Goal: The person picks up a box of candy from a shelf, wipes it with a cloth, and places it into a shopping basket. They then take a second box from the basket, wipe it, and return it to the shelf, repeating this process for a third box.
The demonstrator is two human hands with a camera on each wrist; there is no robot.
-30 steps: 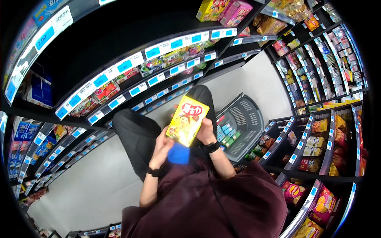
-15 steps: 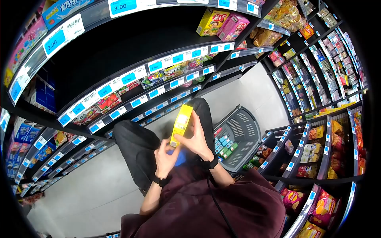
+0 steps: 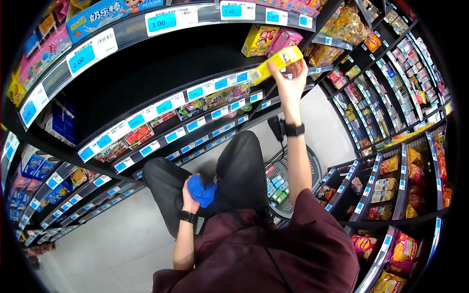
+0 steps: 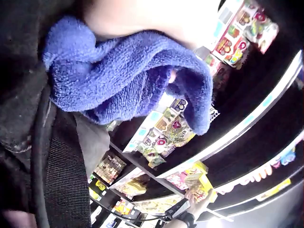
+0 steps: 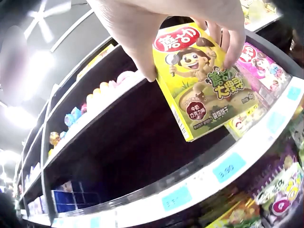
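My right hand is raised at the shelf and grips a yellow cartoon biscuit box between thumb and fingers. In the right wrist view, the front of this biscuit box faces the camera, tilted, just above the shelf's price strip. Close behind it on the shelf stand another yellow box and a pink box, the pink one partly hidden. Down at the lap, my left hand holds a crumpled blue cloth; the terry cloth hides most of the fingers in the left wrist view.
A price-tagged shelf edge curves across the front, with bagged sweets on the tiers below. To the right of the legs, a grey basket holds several small packs. Snack racks line the right side.
Both hands were at the yellow box over the lap. The box turned edge-on, then the right hand carried it up and forward to the shelf; the left hand now holds the blue cloth.
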